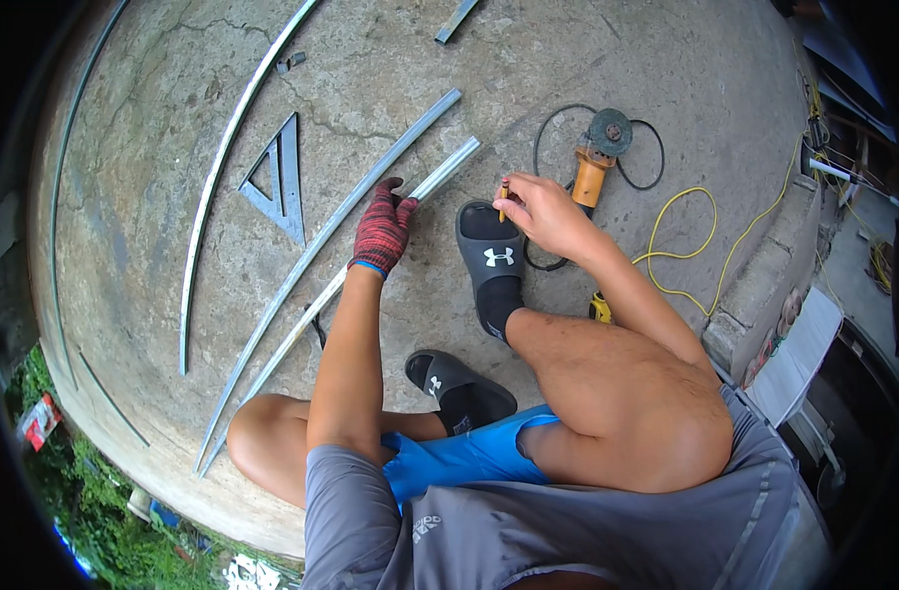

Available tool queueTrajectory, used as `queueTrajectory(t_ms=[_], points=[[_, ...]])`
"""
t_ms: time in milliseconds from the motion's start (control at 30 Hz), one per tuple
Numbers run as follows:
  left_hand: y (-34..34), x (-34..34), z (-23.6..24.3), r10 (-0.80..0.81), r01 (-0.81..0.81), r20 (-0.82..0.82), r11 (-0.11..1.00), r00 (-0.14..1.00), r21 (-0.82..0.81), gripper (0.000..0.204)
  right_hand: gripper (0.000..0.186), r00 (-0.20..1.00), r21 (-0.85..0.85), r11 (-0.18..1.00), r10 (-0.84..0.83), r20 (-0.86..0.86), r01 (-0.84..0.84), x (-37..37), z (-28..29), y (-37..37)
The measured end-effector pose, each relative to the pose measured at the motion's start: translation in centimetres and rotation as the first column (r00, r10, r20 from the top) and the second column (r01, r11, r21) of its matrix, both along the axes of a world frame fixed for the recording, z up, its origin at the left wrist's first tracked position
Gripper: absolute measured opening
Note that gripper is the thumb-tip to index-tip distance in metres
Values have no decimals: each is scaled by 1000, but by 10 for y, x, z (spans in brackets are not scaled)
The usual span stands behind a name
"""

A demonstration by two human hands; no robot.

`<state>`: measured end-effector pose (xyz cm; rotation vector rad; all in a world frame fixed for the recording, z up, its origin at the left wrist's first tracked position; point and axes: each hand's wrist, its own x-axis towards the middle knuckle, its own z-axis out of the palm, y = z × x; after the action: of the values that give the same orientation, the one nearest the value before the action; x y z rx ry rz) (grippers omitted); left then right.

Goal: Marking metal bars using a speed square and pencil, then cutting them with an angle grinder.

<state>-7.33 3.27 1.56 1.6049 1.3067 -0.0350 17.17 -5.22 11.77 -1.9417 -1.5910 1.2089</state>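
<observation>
My left hand (381, 228), in a red-and-black glove, grips a pale metal channel (447, 165) lying diagonally on the concrete. A second channel (432, 110) runs alongside it, just to the left. My bare right hand (543, 211) pinches a short yellow pencil (504, 194) over my right sandal (496, 258), near the channel's upper end. Left of my gloved hand lies a grey metal triangle square (290, 197).
An orange angle grinder (591, 175) with a black cord lies to the right, near a yellow cable (705, 256) and a yellow tool (600, 307). More metal strips (218, 177) lie left and above. A raised block edge (754, 275) bounds the right side; greenery is lower left.
</observation>
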Motion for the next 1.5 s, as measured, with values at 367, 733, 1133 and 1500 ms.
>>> queueTrajectory(t_ms=[367,733,1133,1500], points=[[1,4,-5,-174,194,-153,973,973,125,44,25,997,-17,998,65,53,-64,3,-10,-9],[-15,6,-18,-225,262,-142,896,964,359,39,26,998,-109,994,38,53,-32,2,-11,-5],[-26,61,46,257,-31,395,868,882,-496,39,24,706,-250,839,-543,-455,484,-20,-41,1],[35,-100,-11,674,-442,-292,692,678,571,32,25,774,16,778,-627,87,629,45,-59,-59]])
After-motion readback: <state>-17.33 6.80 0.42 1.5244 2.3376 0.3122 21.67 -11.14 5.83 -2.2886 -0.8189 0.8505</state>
